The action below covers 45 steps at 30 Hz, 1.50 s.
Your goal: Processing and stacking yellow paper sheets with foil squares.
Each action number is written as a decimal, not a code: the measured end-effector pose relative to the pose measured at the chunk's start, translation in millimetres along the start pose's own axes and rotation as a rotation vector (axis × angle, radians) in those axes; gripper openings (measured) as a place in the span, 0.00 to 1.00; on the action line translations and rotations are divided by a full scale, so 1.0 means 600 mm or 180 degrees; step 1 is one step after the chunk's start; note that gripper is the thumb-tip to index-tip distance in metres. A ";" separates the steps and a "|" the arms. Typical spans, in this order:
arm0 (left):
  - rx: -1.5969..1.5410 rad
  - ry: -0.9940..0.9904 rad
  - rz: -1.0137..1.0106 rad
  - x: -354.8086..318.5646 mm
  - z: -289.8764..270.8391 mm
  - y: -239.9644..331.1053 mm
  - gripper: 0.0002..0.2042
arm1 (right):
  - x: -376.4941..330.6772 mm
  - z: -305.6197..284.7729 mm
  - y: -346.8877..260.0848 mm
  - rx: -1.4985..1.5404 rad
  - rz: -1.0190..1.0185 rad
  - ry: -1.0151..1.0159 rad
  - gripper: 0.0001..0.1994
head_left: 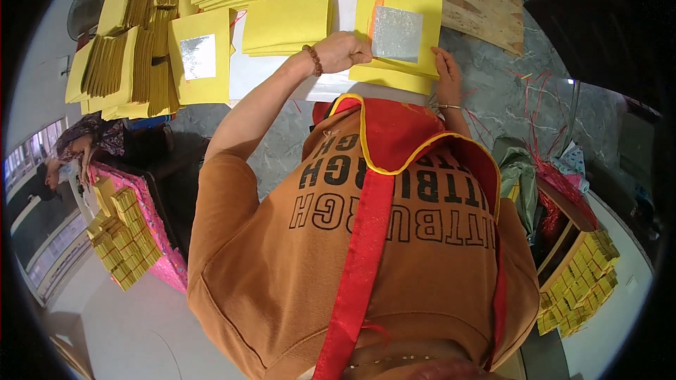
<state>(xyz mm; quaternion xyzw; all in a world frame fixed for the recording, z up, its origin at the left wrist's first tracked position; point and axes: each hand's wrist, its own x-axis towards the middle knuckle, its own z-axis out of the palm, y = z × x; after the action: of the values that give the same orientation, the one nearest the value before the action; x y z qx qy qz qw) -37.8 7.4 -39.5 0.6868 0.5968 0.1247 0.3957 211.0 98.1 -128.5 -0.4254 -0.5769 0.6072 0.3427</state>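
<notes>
A yellow paper sheet (428,21) with a silver square (398,34) and an orange strip (377,10) lies in front of me on the white table. Along its near side a strip of yellow paper (391,79) stands out as a flap or second layer. My left hand (343,51) is closed, its fingertips pressed together on the sheet beside the silver square's lower left corner. At the sheet's right edge, my right hand (448,74) has its fingers curled against the paper; its thumb is hard to make out.
Left of the sheet lie a yellow paper stack (289,21) and another silver-squared sheet (179,39). Thick folded yellow bundles (116,63) fill the table's left end. A wooden board (482,3) adjoins on the right. Another person (88,141) is at a pink-covered table (158,239) at left.
</notes>
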 end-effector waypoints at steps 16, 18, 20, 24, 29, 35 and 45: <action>-0.0593 0.0176 -0.0187 0.001 0.007 -0.001 0.11 | 0.019 -0.011 -0.022 -0.0300 0.0100 0.0045 0.16; -0.0732 0.0225 -0.0260 0.002 0.008 -0.002 0.10 | 0.020 -0.011 -0.017 -0.0225 0.0132 -0.0031 0.18; -0.0730 0.0290 -0.0256 0.000 0.012 -0.007 0.10 | 0.016 -0.013 -0.029 -0.0217 0.0277 -0.0092 0.19; -0.0836 0.0257 -0.0455 0.000 0.005 0.002 0.10 | 0.013 -0.024 -0.027 0.0123 0.0447 -0.0432 0.22; -0.1057 0.0272 -0.0460 0.003 0.006 -0.007 0.10 | 0.007 -0.035 -0.003 0.0145 0.0004 -0.0658 0.19; -0.1176 0.0259 -0.0496 0.000 0.009 -0.004 0.11 | 0.005 -0.038 0.012 -0.0088 -0.0130 -0.0793 0.20; -0.1032 0.0064 -0.0396 0.005 0.007 -0.004 0.12 | 0.005 -0.022 0.009 -0.0309 -0.0135 -0.0488 0.22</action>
<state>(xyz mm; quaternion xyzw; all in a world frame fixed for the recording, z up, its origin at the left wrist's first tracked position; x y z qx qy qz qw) -35.9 8.6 -44.9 0.5744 0.6141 0.2014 0.5023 222.0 105.8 -133.7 -0.3815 -0.6391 0.6020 0.2893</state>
